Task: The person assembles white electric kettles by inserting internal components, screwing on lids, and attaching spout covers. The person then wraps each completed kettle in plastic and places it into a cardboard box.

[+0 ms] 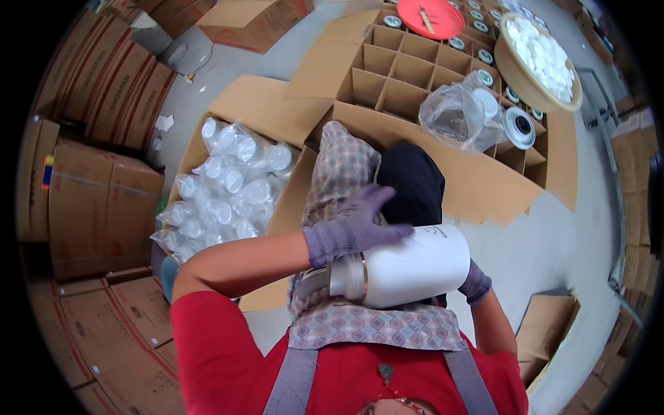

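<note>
A white thermos jug (418, 266) with a handle and a gold-coloured ring lies on its side across my lap. Its neck points left and its base right. My left hand (356, 225), in a grey-purple knit glove, rests over the upper side of the jug near the neck, fingers spread. At the base end, my right hand (476, 282) holds the jug from the right; its fingers are mostly hidden behind it. Under the jug is a patterned apron (377, 328).
Left of my knees, a carton (280, 220) holds bagged clear-and-white plastic parts (235, 173). Ahead, a divided carton (477, 176) holds several jugs, a clear plastic bag (449, 114), a red lid (432, 17) and a basin (510, 59) of white pieces. Stacked cartons (104, 200) line the left.
</note>
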Available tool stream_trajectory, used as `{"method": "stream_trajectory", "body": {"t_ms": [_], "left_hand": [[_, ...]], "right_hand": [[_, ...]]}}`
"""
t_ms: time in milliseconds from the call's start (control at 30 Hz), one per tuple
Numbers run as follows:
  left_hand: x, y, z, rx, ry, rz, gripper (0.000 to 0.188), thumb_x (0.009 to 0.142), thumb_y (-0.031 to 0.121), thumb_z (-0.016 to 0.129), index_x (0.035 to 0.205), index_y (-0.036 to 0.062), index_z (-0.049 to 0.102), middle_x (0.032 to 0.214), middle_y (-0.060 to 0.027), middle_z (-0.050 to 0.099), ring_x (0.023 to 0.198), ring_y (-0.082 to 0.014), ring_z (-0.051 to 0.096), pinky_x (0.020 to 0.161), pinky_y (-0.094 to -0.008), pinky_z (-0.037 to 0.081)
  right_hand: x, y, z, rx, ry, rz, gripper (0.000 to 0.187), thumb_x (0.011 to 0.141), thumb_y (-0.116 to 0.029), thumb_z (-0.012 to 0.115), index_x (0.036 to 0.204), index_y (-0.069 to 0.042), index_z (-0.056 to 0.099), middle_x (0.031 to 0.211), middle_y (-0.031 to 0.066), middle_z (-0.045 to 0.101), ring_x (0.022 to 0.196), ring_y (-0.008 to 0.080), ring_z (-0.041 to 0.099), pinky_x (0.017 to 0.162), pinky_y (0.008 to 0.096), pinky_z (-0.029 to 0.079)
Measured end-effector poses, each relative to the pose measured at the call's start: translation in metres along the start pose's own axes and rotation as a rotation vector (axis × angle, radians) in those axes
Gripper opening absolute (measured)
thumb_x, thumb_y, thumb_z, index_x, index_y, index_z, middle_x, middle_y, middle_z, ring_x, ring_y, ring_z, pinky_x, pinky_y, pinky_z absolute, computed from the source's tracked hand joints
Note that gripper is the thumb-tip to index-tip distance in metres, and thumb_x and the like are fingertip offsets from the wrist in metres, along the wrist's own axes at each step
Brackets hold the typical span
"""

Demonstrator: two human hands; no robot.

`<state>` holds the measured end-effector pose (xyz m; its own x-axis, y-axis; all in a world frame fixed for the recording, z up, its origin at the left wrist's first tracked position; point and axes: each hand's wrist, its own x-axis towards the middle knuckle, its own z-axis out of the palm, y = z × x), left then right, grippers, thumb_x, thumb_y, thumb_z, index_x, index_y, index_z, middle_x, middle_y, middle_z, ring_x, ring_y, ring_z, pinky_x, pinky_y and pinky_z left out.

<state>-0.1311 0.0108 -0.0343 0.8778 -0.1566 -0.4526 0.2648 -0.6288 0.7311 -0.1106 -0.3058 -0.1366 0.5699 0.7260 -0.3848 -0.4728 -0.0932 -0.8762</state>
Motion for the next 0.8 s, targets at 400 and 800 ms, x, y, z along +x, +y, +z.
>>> {"method": "stream_trajectory", "body": {"t_ms": [400, 800], "left_hand": [[-0.067, -0.015, -0.035, -0.725, -0.15, -0.047, 0.093, 0.084, 0.051, 0.07, 0.145, -0.0077, 0.032, 0.132, -0.0214, 0.054, 0.123, -0.0225, 0.051, 0.104, -0.0314, 0.041], [-0.066, 0.061, -0.014, -0.502, -0.227, -0.158, 0.099, 0.072, 0.062, 0.067, 0.142, 0.0, 0.037, 0.126, -0.0217, 0.059, 0.116, -0.0322, 0.06, 0.101, -0.0351, 0.044]], "right_hand": [[0.028, 0.0, 0.02, 0.115, -0.082, 0.011, 0.04, 0.084, -0.004, 0.071, 0.124, -0.001, 0.062, 0.136, 0.0124, 0.056, 0.121, 0.0203, 0.055, 0.102, 0.0373, 0.044], [-0.012, -0.023, 0.019, -0.097, 0.052, -0.015, 0.037, 0.08, -0.001, 0.073, 0.117, -0.003, 0.067, 0.137, 0.0137, 0.055, 0.125, 0.0233, 0.052, 0.103, 0.0384, 0.044]]}}
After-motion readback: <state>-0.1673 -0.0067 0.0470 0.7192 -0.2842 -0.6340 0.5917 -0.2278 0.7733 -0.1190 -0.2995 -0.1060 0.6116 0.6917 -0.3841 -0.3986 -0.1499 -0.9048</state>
